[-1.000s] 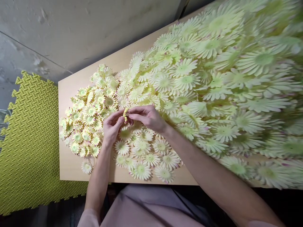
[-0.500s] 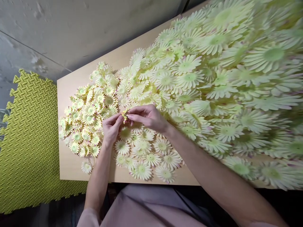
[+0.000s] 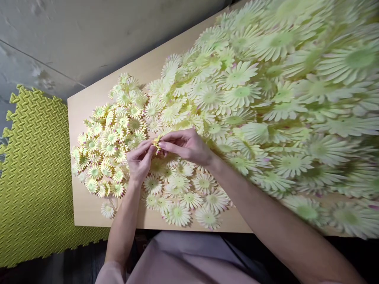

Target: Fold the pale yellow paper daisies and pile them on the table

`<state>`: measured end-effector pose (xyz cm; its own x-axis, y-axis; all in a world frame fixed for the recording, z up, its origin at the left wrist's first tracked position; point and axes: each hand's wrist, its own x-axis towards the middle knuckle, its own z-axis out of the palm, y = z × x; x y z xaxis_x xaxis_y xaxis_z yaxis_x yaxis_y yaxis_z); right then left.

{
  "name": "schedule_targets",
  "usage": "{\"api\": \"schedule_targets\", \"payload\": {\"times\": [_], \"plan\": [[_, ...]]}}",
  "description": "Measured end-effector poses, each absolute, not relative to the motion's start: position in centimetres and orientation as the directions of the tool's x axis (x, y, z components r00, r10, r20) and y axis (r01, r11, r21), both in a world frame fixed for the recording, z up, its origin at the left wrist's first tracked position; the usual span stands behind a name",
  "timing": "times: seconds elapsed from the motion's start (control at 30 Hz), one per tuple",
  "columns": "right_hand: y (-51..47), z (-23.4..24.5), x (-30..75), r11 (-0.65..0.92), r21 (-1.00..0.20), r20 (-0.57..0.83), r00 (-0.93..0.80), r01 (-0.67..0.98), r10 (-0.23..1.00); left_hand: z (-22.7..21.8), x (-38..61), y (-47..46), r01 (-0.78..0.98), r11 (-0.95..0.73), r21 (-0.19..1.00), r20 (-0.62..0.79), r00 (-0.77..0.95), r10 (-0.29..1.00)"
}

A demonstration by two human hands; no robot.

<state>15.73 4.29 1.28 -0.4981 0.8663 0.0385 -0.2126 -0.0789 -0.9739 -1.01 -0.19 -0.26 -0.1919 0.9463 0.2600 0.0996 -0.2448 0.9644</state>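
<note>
My left hand [image 3: 138, 161] and my right hand [image 3: 187, 146] meet over a wooden table [image 3: 89, 205], fingertips pinched together on one small yellow flower piece [image 3: 156, 142]. Under and around both hands lie several pale yellow-green daisy-shaped fabric flowers. A heap of smaller flowers [image 3: 110, 138] lies just left of my left hand. A much bigger heap of large flowers [image 3: 266, 98] spreads to the right of my right hand and runs off the frame. Flat flowers [image 3: 180, 193] lie between my forearms.
A yellow-green foam floor mat [image 3: 32, 177] with a zigzag pattern lies left of the table. Grey concrete floor [image 3: 103, 35] runs beyond the table's far edge. My lap in pinkish cloth [image 3: 189, 260] is at the table's near edge.
The hands stay pinched on the small flower piece, which looks slightly more folded down between the fingertips. The view has shifted a little, sliding the scene left and up.
</note>
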Motion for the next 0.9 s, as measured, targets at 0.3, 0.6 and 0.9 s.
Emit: {"api": "schedule_targets", "payload": {"times": [0.3,0.6,0.9], "plan": [[4.32,0.94,15.86,-0.053,-0.975,0.062,-0.497,-0.214,0.865,-0.49,-1.09,-0.17,0.169,-0.338,0.926,0.363,-0.150,0.920],[4.21,0.94,15.48,-0.048,-0.976,0.055,-0.450,-0.214,0.891,-0.49,-1.05,-0.24,0.174,-0.346,0.922,0.373,-0.156,0.915],[4.17,0.87,15.50,-0.056,-0.972,0.062,-0.478,-0.228,0.876,-0.33,-0.91,-0.32,0.224,-0.390,0.893,0.429,-0.170,0.887]]}}
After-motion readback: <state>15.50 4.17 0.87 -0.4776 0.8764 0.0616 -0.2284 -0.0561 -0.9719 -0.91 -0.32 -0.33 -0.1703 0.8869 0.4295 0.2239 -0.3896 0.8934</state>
